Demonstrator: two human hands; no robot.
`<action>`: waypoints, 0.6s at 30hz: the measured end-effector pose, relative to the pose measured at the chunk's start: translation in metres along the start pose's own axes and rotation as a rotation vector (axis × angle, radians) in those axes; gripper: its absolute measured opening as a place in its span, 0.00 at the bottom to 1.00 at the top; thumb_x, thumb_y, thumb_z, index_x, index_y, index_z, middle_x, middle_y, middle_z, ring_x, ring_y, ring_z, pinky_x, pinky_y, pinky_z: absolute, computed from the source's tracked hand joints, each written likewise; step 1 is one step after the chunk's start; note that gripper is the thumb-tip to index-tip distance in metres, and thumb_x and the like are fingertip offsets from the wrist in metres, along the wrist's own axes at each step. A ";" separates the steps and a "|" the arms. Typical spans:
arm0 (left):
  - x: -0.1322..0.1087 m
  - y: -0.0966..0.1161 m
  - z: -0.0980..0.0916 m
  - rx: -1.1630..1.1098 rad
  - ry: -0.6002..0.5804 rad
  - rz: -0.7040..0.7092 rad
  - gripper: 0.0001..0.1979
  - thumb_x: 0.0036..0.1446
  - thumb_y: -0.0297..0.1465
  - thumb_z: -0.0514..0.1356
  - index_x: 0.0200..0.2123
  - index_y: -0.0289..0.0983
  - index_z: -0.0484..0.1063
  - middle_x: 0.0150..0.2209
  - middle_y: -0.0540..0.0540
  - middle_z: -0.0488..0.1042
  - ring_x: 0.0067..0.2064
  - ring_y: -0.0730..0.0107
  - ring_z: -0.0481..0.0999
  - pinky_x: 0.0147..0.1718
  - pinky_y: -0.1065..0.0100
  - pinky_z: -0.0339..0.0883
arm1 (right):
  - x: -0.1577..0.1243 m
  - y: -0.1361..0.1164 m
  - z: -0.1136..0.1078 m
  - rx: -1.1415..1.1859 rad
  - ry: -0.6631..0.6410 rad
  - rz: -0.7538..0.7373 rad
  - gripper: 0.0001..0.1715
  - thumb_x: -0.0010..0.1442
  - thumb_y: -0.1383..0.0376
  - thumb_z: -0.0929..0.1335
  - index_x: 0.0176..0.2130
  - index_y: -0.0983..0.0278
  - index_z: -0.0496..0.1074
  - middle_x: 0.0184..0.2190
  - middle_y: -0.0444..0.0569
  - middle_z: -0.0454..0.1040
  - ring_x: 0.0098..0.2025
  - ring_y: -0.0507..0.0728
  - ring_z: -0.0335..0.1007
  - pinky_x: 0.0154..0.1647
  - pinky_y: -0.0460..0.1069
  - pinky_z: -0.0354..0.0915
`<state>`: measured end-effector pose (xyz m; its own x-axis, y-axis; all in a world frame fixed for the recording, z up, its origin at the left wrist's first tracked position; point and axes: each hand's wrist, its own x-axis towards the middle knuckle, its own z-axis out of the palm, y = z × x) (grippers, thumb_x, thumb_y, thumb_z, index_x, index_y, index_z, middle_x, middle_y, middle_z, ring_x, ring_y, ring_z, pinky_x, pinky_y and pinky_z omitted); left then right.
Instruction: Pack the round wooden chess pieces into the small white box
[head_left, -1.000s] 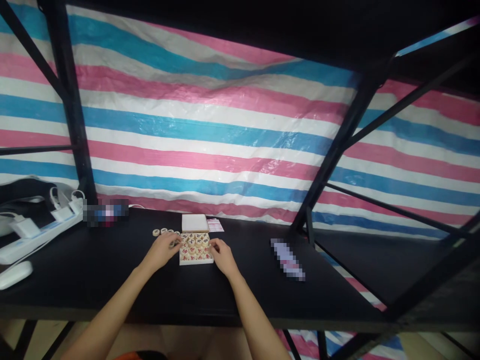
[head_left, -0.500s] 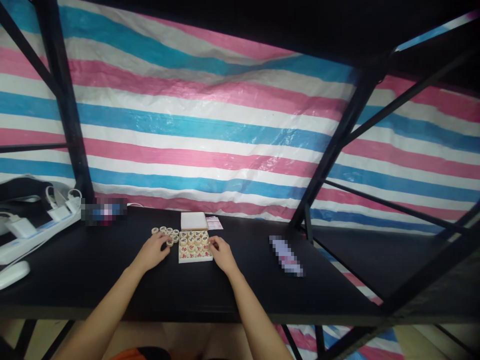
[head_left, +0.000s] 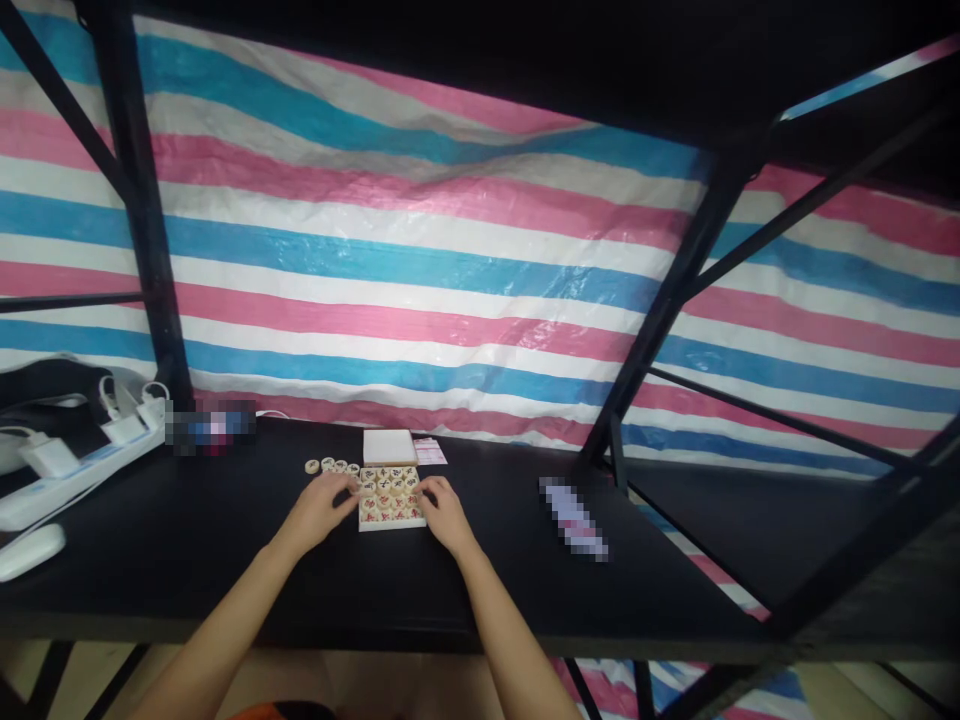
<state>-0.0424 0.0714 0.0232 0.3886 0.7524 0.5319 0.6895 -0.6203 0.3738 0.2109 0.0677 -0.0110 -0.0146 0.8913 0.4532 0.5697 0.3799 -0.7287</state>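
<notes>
A small white box (head_left: pixel 391 523) full of round wooden chess pieces sits on the black table (head_left: pixel 225 560). My left hand (head_left: pixel 319 508) rests at the box's left edge, fingers curled at the pieces there; what it pinches is too small to name. My right hand (head_left: pixel 444 512) presses against the box's right side with bent fingers. A short row of loose pieces (head_left: pixel 328 465) lies just left of the box. The white lid (head_left: pixel 389 446) lies behind the box, with a small paper slip (head_left: pixel 430 451) beside it.
A white power strip (head_left: pixel 71 462) with plugged chargers and a white mouse (head_left: pixel 30 549) lie at the far left. A blurred object (head_left: pixel 210 424) sits near the black frame post; another blurred item (head_left: pixel 574 517) lies right. A striped tarp hangs behind.
My left hand went out to the loose pieces beside the box and has come back to the box's left edge. My right hand has stayed on the box's right side.
</notes>
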 end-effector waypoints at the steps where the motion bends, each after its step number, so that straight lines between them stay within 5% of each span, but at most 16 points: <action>1: 0.000 0.002 0.001 -0.047 -0.032 0.046 0.09 0.60 0.36 0.55 0.34 0.40 0.73 0.36 0.47 0.76 0.41 0.64 0.73 0.43 0.65 0.65 | 0.000 -0.001 0.000 0.000 -0.004 -0.001 0.11 0.54 0.69 0.63 0.34 0.61 0.73 0.39 0.49 0.69 0.44 0.57 0.67 0.45 0.50 0.63; 6: 0.000 0.008 0.006 -0.110 -0.150 0.129 0.09 0.60 0.35 0.56 0.34 0.41 0.75 0.39 0.47 0.77 0.44 0.64 0.72 0.46 0.64 0.64 | -0.001 -0.003 -0.001 0.006 -0.014 -0.006 0.09 0.55 0.68 0.63 0.34 0.61 0.73 0.37 0.48 0.70 0.41 0.56 0.69 0.45 0.50 0.64; 12: 0.000 0.007 0.003 -0.004 -0.045 0.107 0.12 0.61 0.35 0.53 0.37 0.41 0.76 0.43 0.46 0.74 0.46 0.63 0.72 0.48 0.63 0.64 | -0.001 -0.004 -0.001 0.007 -0.012 -0.003 0.09 0.55 0.67 0.63 0.33 0.62 0.73 0.36 0.48 0.71 0.39 0.56 0.70 0.43 0.50 0.64; 18: 0.007 -0.028 -0.013 0.417 0.028 -0.410 0.18 0.58 0.28 0.51 0.50 0.37 0.71 0.52 0.39 0.69 0.50 0.54 0.70 0.46 0.59 0.65 | -0.001 -0.003 -0.001 0.005 -0.004 0.000 0.09 0.56 0.67 0.63 0.33 0.62 0.73 0.35 0.47 0.71 0.37 0.55 0.70 0.42 0.49 0.64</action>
<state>-0.0673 0.0906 0.0266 0.0267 0.9031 0.4286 0.9647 -0.1356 0.2257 0.2103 0.0656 -0.0086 -0.0180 0.8921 0.4516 0.5658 0.3814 -0.7310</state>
